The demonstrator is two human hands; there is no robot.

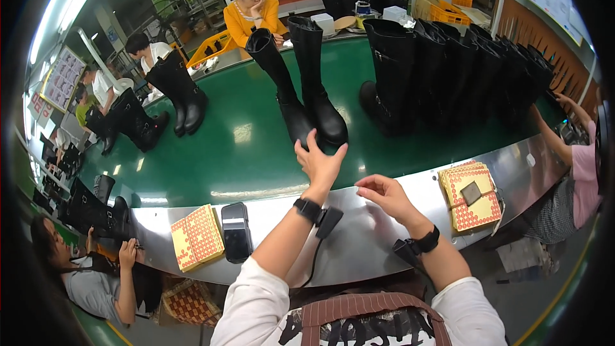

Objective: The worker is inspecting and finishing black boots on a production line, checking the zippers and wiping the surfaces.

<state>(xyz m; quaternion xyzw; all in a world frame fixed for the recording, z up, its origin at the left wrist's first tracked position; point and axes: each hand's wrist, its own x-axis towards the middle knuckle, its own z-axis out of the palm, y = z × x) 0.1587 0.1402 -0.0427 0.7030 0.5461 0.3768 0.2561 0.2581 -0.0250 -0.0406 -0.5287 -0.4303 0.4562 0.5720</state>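
A pair of tall black boots [300,112] stands upright on the green work surface in front of me, toes turned my way. My left hand [318,165] reaches to the toes with its fingers spread; whether the fingertips touch the leather I cannot tell. Over the metal edge, my right hand [389,198] is held with fingers loosely bent and the thumb apart from them. No held object shows in it. Below, a black phone [237,232] lies beside a stack of yellow sheets with red printed dots [197,237].
Many tall black boots [448,77] crowd the right side. Another pair [179,93] stands farther left. A second stack of dotted sheets [461,214] with a small dark block [471,193] lies right. Co-workers sit left, right and across. The metal edge [384,243] runs along my side.
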